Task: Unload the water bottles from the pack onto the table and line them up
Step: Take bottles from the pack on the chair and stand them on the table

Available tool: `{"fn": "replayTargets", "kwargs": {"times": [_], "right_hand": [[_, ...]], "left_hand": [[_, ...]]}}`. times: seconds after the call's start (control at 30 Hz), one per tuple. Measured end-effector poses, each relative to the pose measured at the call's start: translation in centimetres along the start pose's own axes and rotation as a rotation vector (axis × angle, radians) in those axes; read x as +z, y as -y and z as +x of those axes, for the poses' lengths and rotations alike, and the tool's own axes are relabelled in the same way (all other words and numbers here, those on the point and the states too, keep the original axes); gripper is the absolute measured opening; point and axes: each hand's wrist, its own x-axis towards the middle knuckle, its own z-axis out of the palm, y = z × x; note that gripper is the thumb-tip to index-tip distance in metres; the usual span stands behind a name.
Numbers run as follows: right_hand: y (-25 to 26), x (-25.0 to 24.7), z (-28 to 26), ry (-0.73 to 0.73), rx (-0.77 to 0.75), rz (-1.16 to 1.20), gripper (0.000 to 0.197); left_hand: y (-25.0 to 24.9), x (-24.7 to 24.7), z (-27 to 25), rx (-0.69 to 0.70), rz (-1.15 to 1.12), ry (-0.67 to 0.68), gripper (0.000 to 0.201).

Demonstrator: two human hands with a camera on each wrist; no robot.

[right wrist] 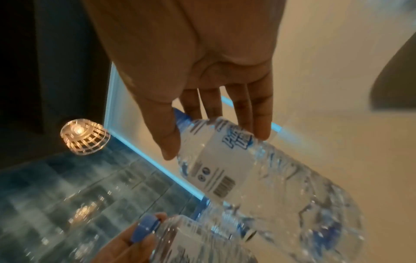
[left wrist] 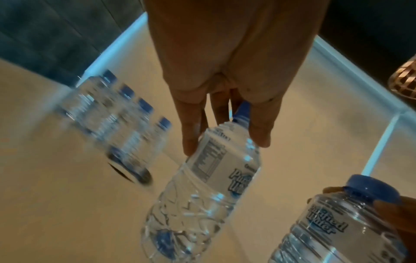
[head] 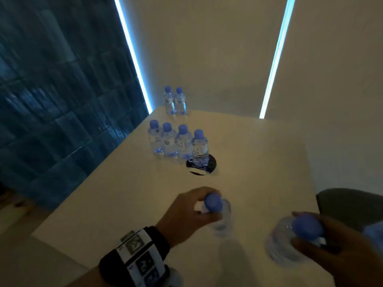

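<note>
My left hand (head: 192, 212) grips a clear water bottle (head: 219, 216) by its shoulder, just under the blue cap, above the beige table (head: 128, 204). In the left wrist view this bottle (left wrist: 209, 178) hangs tilted from my fingers (left wrist: 191, 128). My right hand (head: 335, 245) holds a second bottle (head: 288, 239) the same way at the near right; the right wrist view shows that bottle (right wrist: 258, 174) slanting down from the fingers (right wrist: 258, 115). A row of several bottles (head: 176, 141) stands mid-table, and two more bottles (head: 175, 100) stand at the far edge. No pack is in view.
A dark round disc (head: 202, 164) lies under the right end of the row. A dark chair back (head: 352, 206) stands at the table's right edge. Lit strips run up the wall (head: 132, 50). A lit wire lamp (right wrist: 84, 136) hangs off to one side.
</note>
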Motion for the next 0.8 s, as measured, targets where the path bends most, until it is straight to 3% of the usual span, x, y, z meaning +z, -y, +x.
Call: {"fn": "replayTargets", "kwargs": {"times": [0.1,0.27,0.5,0.8], "right_hand": [[5.5,6.5,6.0,0.007,-0.054,-0.056,0.039],[10.1,16.5,16.3,-0.038,-0.151,0.007,0.035],[13.4,24.7,26.6,-0.041,-0.177,-0.070,0.033],[14.5,27.5,31.0,-0.074,-0.187,-0.248,0.033]], "left_hand": [[4.2,-6.9,1.4,-0.038,0.107,-0.186,0.034],[10.6,-15.3,6.7,-0.148,0.149,-0.379,0.039],[15.3,-20.3,14.1,-0.206,0.161,-0.431,0.033],[17.5,-20.8,17.6,-0.285,0.176,-0.383,0.037]]}}
